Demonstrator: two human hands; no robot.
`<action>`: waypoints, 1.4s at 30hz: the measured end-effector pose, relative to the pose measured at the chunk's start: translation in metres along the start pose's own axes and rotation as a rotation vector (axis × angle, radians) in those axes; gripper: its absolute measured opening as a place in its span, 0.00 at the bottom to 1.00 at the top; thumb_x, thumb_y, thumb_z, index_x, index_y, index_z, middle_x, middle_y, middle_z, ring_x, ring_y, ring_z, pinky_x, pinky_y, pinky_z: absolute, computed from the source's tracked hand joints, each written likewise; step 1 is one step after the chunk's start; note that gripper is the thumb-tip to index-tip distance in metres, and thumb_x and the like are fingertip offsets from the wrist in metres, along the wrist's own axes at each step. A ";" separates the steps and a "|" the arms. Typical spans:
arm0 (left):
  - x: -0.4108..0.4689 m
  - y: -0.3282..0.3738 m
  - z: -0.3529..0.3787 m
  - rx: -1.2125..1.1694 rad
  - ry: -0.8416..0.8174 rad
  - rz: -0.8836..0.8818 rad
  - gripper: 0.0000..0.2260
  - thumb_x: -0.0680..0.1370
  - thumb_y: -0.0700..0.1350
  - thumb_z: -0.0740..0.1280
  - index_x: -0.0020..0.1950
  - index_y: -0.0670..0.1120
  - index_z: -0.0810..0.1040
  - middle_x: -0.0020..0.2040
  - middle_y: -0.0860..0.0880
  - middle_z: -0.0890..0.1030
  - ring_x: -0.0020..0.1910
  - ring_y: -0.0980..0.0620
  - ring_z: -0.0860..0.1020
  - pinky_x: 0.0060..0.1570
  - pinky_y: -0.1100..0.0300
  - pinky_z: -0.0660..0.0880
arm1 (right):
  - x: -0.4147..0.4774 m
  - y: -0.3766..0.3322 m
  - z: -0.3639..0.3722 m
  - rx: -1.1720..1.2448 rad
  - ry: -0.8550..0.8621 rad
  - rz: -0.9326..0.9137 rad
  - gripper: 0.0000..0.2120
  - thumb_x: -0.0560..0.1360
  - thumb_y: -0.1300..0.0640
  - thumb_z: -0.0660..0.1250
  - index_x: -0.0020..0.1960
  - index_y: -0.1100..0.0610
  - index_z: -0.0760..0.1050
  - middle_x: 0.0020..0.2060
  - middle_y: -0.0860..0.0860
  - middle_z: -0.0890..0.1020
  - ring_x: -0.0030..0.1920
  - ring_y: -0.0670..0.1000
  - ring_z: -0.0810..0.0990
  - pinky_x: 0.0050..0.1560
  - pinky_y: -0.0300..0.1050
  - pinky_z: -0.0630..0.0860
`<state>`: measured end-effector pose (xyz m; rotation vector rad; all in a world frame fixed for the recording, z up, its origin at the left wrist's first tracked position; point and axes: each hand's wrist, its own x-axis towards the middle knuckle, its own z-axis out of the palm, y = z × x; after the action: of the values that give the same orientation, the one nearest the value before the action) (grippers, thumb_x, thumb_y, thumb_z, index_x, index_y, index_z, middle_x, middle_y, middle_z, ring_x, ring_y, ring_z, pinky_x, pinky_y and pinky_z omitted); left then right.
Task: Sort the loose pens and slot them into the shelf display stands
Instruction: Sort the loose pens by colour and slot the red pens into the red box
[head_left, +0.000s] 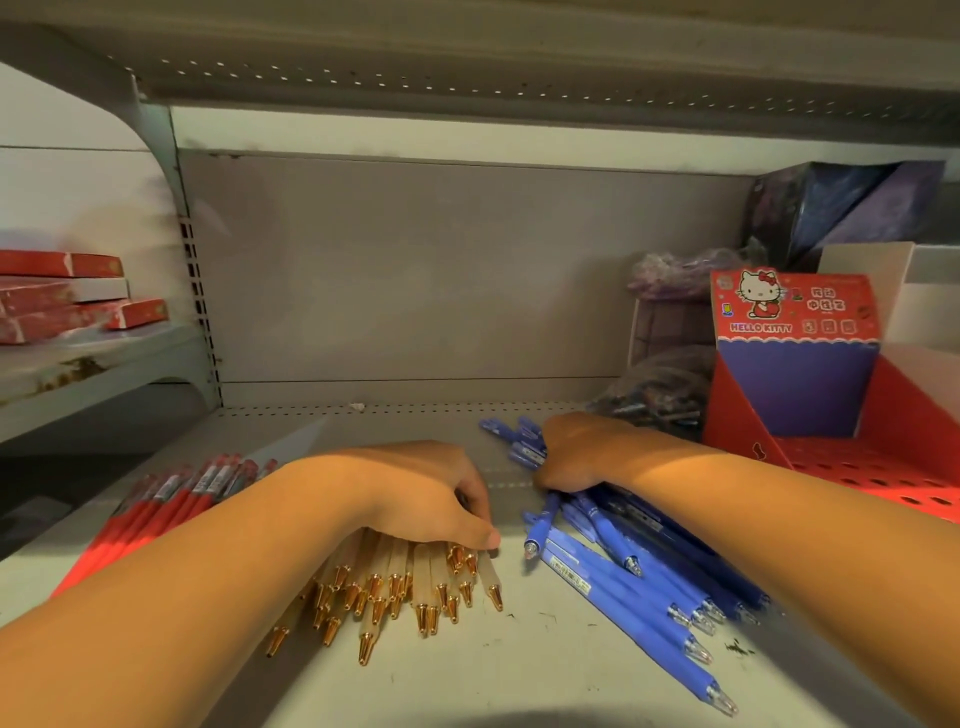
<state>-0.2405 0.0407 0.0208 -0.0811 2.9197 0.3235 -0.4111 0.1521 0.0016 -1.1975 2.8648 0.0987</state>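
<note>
Three piles of pens lie on the grey shelf (519, 665). Red pens (156, 512) lie at the left, partly behind my left forearm. Pale frosted pens with gold tips (395, 587) lie in the middle, and my left hand (421, 493) rests on top of them with fingers curled over the bunch. Blue pens (623, 571) fan out at the right, and my right hand (582, 452) is closed around the upper ends of a bundle of them. A red Hello Kitty display stand (800, 358) with a perforated tray stands at the right, near my right forearm.
Bags of dark and purple pens (660, 395) sit behind the blue pile beside the stand. A dark purple box (841, 208) stands at the back right. Red flat boxes (62, 296) are stacked on the neighbouring shelf at the left. An upper shelf (467, 78) hangs overhead.
</note>
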 end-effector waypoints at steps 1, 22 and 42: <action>-0.001 0.000 0.000 -0.003 0.000 -0.001 0.13 0.78 0.60 0.65 0.54 0.55 0.83 0.49 0.59 0.82 0.47 0.60 0.78 0.50 0.61 0.75 | 0.001 0.000 0.001 -0.003 -0.008 0.002 0.10 0.72 0.52 0.67 0.36 0.53 0.69 0.33 0.50 0.73 0.32 0.48 0.72 0.29 0.41 0.66; -0.004 -0.004 -0.003 -0.031 -0.019 0.004 0.14 0.78 0.60 0.64 0.55 0.54 0.83 0.54 0.57 0.81 0.52 0.57 0.77 0.57 0.57 0.74 | 0.065 -0.018 -0.005 0.008 -0.139 -0.036 0.09 0.72 0.49 0.67 0.40 0.54 0.74 0.40 0.52 0.79 0.45 0.53 0.81 0.52 0.51 0.79; -0.005 -0.005 -0.006 0.014 -0.038 0.022 0.15 0.77 0.62 0.64 0.56 0.55 0.82 0.55 0.58 0.81 0.54 0.58 0.77 0.61 0.53 0.73 | -0.009 -0.025 -0.057 0.525 -0.060 0.031 0.10 0.72 0.58 0.65 0.32 0.59 0.73 0.20 0.52 0.74 0.20 0.51 0.71 0.26 0.37 0.69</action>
<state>-0.2361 0.0347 0.0268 -0.0407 2.8868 0.3039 -0.3873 0.1364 0.0582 -1.0164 2.6049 -0.5685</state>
